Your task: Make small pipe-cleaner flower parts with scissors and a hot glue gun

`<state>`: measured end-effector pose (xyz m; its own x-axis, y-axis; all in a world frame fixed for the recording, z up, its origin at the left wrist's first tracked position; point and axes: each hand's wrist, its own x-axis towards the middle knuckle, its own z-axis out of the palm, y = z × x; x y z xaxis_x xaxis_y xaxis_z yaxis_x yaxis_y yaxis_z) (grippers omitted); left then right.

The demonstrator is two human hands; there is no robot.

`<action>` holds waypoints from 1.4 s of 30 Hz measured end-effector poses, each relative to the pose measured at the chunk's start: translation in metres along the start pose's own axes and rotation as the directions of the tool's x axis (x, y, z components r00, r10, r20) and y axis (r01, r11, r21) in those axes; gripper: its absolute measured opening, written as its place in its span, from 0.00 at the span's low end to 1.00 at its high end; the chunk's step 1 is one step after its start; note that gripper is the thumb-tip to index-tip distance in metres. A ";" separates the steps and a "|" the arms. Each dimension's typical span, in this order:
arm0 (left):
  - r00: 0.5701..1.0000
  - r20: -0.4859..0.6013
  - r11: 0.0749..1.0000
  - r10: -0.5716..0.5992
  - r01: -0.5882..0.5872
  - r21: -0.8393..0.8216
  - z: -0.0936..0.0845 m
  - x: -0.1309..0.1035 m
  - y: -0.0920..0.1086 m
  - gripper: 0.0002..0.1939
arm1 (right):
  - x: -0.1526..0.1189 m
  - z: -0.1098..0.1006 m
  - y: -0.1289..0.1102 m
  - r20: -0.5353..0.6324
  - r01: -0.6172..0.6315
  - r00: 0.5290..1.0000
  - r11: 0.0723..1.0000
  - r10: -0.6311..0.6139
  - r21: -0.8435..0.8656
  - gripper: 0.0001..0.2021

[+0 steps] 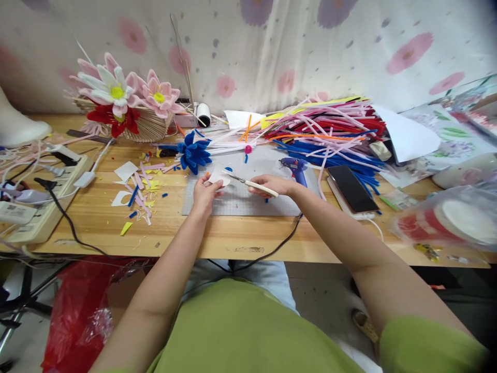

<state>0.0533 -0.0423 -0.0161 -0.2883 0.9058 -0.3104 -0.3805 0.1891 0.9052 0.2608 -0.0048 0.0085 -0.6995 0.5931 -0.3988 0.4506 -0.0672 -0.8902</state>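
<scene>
Over the grey cutting mat (248, 204), my left hand (205, 194) pinches a small piece of white paper (219, 177). My right hand (269, 185) is closed around the pale handles of the scissors (261, 187), whose blades point left and reach the paper's edge. A blue fuzzy flower (193, 152) lies just behind my left hand. Behind my right hand is a blue glue gun (295, 168). White paper offcuts (125, 171) and pink, yellow and blue scraps (144, 181) are scattered to the left.
Bundles of coloured fuzzy stems (334, 127) lie at the back. Pink, white and red flowers (116, 93) stand back left. A power strip (50, 207) with cables is at the left. A phone (352, 187) and a bagged cup (446, 220) are at the right.
</scene>
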 end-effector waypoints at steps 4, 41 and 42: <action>0.999 -0.042 0.999 0.013 -0.015 -0.033 -0.001 0.002 0.003 0.18 | -0.003 0.001 -0.002 -0.005 -0.025 1.000 0.999 0.025 -0.021 0.23; 0.999 0.040 1.000 0.004 -0.004 0.003 0.012 -0.010 -0.001 0.23 | 0.000 0.004 0.006 -0.054 0.024 0.998 1.000 -0.025 -0.006 0.22; 0.999 0.034 1.000 0.008 -0.008 0.002 0.011 -0.010 0.000 0.23 | 0.000 0.003 0.005 -0.040 0.024 0.999 1.000 -0.024 -0.005 0.22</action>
<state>0.0655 -0.0472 -0.0101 -0.2613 0.9197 -0.2929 -0.3763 0.1824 0.9084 0.2617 -0.0080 0.0033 -0.6874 0.6262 -0.3679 0.4362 -0.0490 -0.8985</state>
